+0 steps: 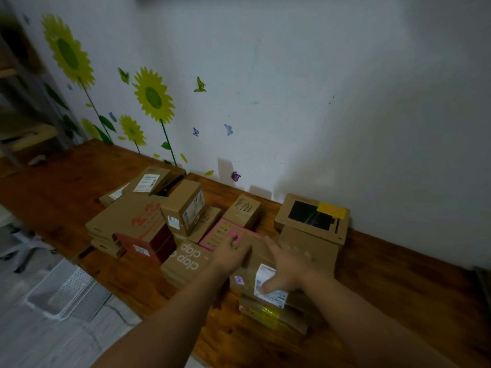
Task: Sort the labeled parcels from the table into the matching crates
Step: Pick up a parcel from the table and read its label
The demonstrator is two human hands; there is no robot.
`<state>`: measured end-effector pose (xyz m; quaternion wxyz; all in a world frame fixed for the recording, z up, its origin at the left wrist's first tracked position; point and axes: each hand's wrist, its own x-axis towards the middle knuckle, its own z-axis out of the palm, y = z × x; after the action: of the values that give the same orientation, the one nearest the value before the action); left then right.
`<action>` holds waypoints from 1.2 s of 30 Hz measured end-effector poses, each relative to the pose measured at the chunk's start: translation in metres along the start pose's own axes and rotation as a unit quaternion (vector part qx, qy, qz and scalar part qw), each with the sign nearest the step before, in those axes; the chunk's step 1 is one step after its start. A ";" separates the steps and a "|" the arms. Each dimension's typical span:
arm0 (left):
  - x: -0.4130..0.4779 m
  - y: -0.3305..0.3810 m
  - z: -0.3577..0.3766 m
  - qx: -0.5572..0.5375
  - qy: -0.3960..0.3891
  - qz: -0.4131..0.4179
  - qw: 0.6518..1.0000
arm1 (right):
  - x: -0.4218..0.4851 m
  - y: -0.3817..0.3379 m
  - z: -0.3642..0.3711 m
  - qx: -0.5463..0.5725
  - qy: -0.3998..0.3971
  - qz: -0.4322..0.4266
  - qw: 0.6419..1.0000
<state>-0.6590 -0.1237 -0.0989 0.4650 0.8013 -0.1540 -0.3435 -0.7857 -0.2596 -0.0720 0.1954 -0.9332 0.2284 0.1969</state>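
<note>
The wooden table (398, 288) runs from nine o'clock across to four o'clock along the wall. Most of the job, I judge, is still on it. The parcels (125, 216) lie heaped around the centre, flat ones stacked toward ten o'clock and a box with a yellow sticker (310, 216) at two o'clock.

Down at eight o'clock, on the floor, stands one white crate (71, 285). It is blurred and I can make out no parcel in it. Any other crates are out of view. So the sorting looks barely begun, or not begun at all.

Just below centre, toward five o'clock, is the labeled parcel (256, 258) I am taking up. It sits on top of a small stack and has not yet left the table.

My left hand (232, 252) curls round its left edge. My right hand (289, 264) lies spread on its top, fingers apart, the thumb touching the white label (263, 274). The print is too small to read, so I cannot tell which crate it belongs in.
</note>
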 end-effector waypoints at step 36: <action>0.094 0.126 -0.083 -0.346 -0.225 0.141 0.900 | 0.016 -0.056 -0.114 0.597 0.282 -0.032 0.750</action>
<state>-0.5248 -0.1898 -0.0024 0.7097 0.4607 -0.2375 -0.4772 -0.7129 -0.2714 0.0330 0.6454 -0.6465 0.3145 -0.2582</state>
